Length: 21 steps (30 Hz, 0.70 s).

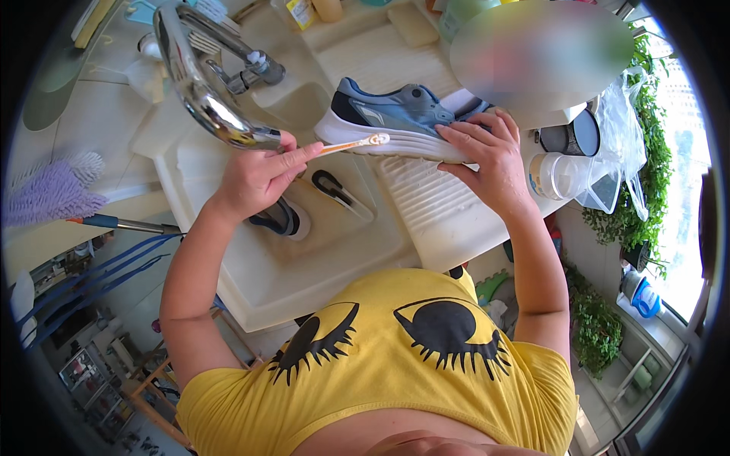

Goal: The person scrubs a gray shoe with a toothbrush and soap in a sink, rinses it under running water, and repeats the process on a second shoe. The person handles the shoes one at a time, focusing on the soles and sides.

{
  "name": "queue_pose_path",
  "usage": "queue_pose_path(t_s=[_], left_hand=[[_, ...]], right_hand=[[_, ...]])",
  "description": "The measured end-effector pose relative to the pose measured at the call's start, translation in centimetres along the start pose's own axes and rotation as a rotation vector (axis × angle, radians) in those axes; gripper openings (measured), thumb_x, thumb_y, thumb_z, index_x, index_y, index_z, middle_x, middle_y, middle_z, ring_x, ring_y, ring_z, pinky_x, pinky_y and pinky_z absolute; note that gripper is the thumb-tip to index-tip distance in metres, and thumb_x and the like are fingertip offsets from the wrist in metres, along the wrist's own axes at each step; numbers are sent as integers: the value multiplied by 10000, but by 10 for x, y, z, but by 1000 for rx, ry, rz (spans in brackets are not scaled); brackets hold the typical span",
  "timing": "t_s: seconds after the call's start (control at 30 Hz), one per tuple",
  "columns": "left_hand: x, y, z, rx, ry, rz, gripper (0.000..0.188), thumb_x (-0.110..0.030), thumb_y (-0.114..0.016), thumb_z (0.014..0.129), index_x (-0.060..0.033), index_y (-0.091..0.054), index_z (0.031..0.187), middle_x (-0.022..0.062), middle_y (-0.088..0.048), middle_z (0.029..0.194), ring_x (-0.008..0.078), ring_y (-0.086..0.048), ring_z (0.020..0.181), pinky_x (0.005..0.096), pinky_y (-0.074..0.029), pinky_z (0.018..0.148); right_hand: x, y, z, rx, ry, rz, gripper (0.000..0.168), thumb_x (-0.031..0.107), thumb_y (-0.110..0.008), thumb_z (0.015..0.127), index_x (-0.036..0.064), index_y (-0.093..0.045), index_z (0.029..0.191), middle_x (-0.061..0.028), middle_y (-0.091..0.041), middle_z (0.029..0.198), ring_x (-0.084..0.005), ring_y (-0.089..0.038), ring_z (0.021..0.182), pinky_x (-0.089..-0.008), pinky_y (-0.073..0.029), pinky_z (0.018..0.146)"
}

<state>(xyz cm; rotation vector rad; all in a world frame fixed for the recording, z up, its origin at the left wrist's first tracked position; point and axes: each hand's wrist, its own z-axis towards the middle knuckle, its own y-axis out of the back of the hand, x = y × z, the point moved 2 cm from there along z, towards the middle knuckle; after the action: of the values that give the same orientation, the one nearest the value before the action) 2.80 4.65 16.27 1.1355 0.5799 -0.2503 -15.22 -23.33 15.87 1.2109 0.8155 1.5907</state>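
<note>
My left hand (256,178) grips a slim orange-and-white toothbrush (348,146), whose pale tip overlaps the shoe's midsole in view; I cannot tell whether it touches. A blue-grey sneaker (393,108) with a thick white sole lies on its side-facing edge over the sink's washboard. Around its toe end closes my right hand (485,151), thumb under the sole and fingers across the upper. Below, in the pale sink basin (319,251), sit a second dark shoe (282,219), partly hidden by my left wrist, and a black-and-white brush-like item (342,196).
A chrome faucet (211,102) arches over the basin close to my left hand. The ribbed washboard (425,188) slopes at the right. Clear plastic tubs (559,175) and a plastic bag (624,148) crowd the right edge. A purple duster (57,191) juts in from the left.
</note>
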Motion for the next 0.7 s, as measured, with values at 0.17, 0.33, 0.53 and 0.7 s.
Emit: queue_pose_path(t_s=[0.17,0.33,0.53,0.7], left_hand=[[13,-8,4,17,-18,-53,536,104,-683,722,-158,-694,1190,42,-542,812,180,-557,633,298,-478,570],[-5,-28,47,40,-221,67,522,92,-663,733,-159,-695,1190,46,-537,836,187,-554,633,300,-469,559],[21,-5,9,100,-109,37,536,107,-639,734,-144,-687,1205,54,-533,831,193,-554,660,302,-460,554],[9,-19,25,59,-201,12,570,110,-631,727,-145,-670,1235,41,-521,853,199,-523,630,320,-448,546]], right_hand=[[-4,-2,1,6,-4,36,474,290,-802,676,125,-683,1104,-21,-685,1034,-254,-573,1023,-473,-357,1044],[-7,-3,2,24,0,44,465,284,-814,651,122,-690,1068,-18,-685,1011,-260,-577,1000,-474,-382,1021],[-7,-6,-6,1,-12,44,436,290,-810,640,176,-697,1046,25,-685,999,-229,-572,998,-444,-397,1002],[-9,-6,1,10,7,19,429,286,-811,639,166,-700,1036,27,-689,973,-226,-573,982,-439,-405,989]])
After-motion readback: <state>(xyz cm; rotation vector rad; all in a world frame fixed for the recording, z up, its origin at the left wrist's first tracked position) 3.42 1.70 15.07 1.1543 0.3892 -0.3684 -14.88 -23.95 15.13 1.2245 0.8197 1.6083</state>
